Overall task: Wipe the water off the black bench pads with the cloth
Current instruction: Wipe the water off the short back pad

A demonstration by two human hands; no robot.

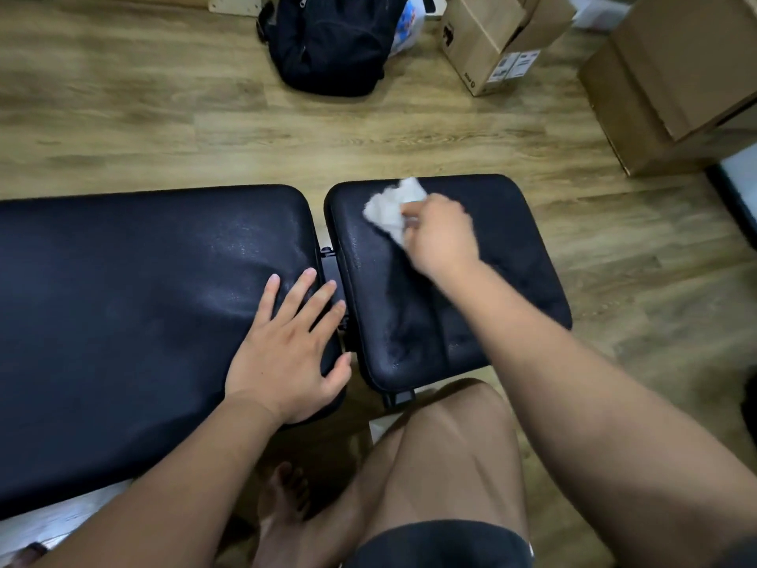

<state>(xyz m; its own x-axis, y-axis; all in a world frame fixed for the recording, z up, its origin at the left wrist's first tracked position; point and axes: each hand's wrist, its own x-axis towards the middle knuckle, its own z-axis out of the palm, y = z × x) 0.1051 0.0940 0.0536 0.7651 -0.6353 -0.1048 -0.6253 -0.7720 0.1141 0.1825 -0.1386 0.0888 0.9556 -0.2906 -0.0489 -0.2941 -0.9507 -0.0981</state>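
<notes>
So the right hand (440, 235) is bunched around the white cloth (395, 209), pressing it onto the far part of the smaller black pad (512, 256). The left hand (286, 354) lies flat with its fingers spread on the long pad (123, 301), right at the edge by the gap and hinge (334, 264). Water sheen shows on both pads. On the wood floor (205, 129) behind sit a black backpack (327, 47) and cardboard boxes (499, 38), well apart from the pads. A bare knee (450, 444) pokes in beneath the small pad.
</notes>
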